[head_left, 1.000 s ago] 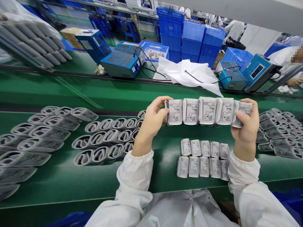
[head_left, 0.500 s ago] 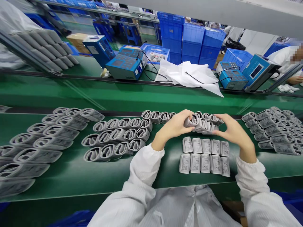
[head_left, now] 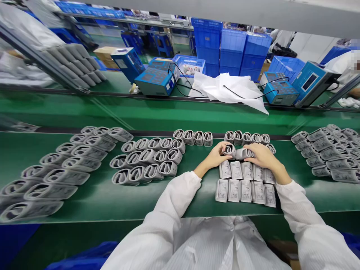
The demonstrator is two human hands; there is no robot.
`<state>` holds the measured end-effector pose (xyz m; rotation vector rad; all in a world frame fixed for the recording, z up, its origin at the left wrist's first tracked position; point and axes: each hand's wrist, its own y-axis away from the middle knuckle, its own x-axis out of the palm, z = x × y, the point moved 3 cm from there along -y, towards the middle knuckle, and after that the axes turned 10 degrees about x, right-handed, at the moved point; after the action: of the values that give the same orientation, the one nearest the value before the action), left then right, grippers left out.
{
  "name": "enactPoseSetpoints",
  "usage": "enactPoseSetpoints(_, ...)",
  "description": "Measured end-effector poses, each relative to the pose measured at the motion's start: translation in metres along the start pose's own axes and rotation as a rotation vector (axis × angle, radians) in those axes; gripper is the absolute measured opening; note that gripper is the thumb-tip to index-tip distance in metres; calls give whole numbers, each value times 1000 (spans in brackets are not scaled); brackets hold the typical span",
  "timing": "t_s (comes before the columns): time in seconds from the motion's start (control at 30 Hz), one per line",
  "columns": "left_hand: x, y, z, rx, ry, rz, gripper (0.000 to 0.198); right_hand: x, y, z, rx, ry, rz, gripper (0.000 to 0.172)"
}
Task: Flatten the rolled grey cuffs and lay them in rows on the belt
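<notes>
My left hand is closed around a rolled grey cuff, thumb below and fingers at its upper left. The fingers of my right hand are bent over another rolled grey cuff a little to the right, partly covering it. A pale cuff lies between the two. Just in front of my hands, two rows of rolled cuffs lie with their printed faces up. Behind my hands stands a row of cuffs with their coiled ends showing. One more cuff shows beyond my right hand.
More rolled cuffs stand in groups at the left, centre left and right of the green work surface. On a shelf behind are blue devices with cables and a white sheet. Blue crates stand beyond.
My right hand has moved left, from spread fingers at the row's end to bent fingers on a cuff. Both hands sit lower, nearer the front rows. The view has shifted slightly.
</notes>
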<state>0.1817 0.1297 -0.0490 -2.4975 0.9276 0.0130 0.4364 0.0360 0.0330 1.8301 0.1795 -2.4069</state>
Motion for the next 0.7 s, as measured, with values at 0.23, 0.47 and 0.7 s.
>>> enactPoseSetpoints(0.23,-10,-6,-5,26,-131,4,37,-27,19,-35,108,-26,-292,61)
enactPoseSetpoints(0.47,4,-19,-107,383,-383,125,93,-53,28,14,-215,148,-410,65)
enactPoseSetpoints(0.7,4,4,-151,501,-384,-10,69,-73,25,81,-366,-62,-322,56)
